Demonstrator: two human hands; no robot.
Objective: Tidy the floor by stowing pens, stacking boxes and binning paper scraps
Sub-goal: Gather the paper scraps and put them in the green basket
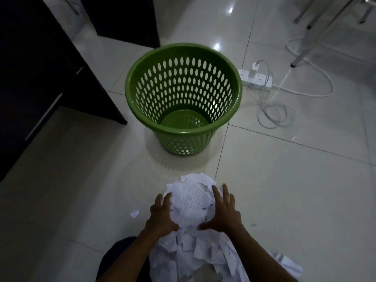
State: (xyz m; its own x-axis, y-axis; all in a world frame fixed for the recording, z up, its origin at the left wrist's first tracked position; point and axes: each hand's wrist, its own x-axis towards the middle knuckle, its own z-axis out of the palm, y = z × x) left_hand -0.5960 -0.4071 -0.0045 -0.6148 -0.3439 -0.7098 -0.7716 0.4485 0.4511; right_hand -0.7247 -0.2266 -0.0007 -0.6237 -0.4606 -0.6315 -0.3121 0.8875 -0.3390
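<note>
we read this as the paper-binning step. the left hand [161,215] and the right hand [222,212] sit on either side of the far end of the heap of paper scraps [191,202], fingers spread and a little bent, thumbs turned in toward each other, touching the paper but not yet closed round it. the heap lies on the tiled floor [284,180] near the bottom of the view, and runs back toward the person.

the green bin [183,130] stands upright farther off, apart from the heap, and we see no paper on its floor.

next, we judge, the hands must press together to gather a bundle, lift it, and carry it forward over the rim. loose torn pieces may slip out from below.

one stray scrap [134,213] lies just left of the left hand, and a crumpled piece [284,261] lies near right; both would need a separate pick.

the near end of the heap is cut off by the frame edge and partly covered by the forearms, so we cannot tell how much there is. we see no pens or boxes. the light is dim, and the print on the paper is unreadable.
</note>
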